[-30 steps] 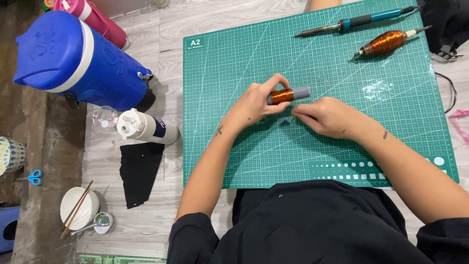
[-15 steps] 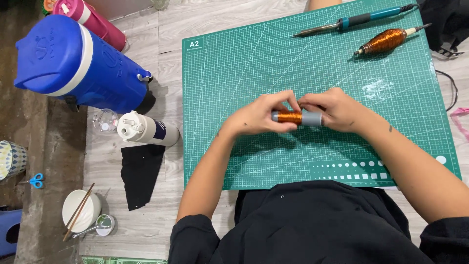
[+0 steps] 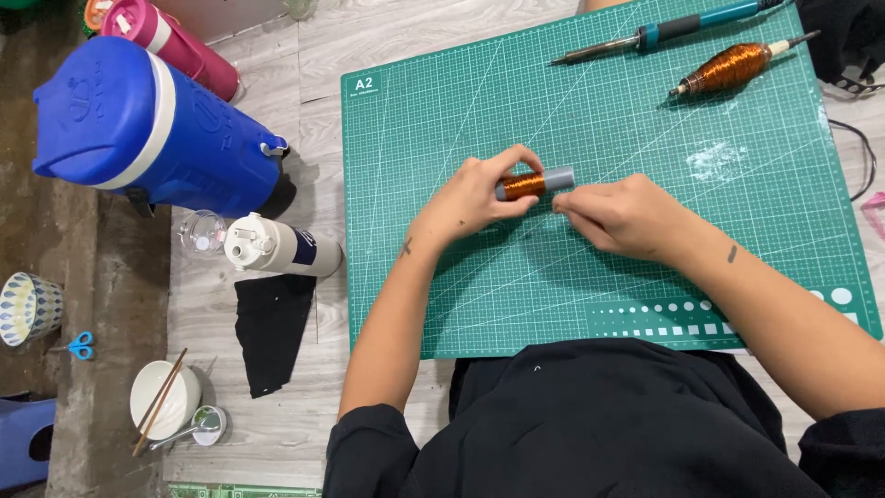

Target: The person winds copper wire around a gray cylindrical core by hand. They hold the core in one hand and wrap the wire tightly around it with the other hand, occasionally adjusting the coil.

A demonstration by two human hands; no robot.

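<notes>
In the head view, a small grey tube wound with copper wire (image 3: 535, 183) is held just above the middle of a green cutting mat (image 3: 442, 277), which lies on a pale wooden table (image 3: 277, 387). The left hand (image 3: 475, 198) is closed around the copper-wound end of the tube, its fingers curled over the top and the thumb underneath. The right hand (image 3: 622, 214) is placed just beside the bare grey end, its fingertips pinched together close to that end; whether they actually touch the tube, or nip a fine wire, cannot be told. Both forearms are stretched forward from a black garment at the bottom edge.

At the far edge of the mat, a soldering iron with a teal handle (image 3: 659, 32) is laid, and near it a spindle of copper wire (image 3: 733, 66). A whitish smear is seen on the mat below the spindle.

To the left of the mat, a large blue jug with a white band (image 3: 138, 129) is lying on its side, with a pink bottle (image 3: 166, 41) behind it and a white bottle (image 3: 277, 247) in front. A black cloth (image 3: 272, 327) is spread below the white bottle, and a white bowl with chopsticks (image 3: 164, 398) is set further down.
</notes>
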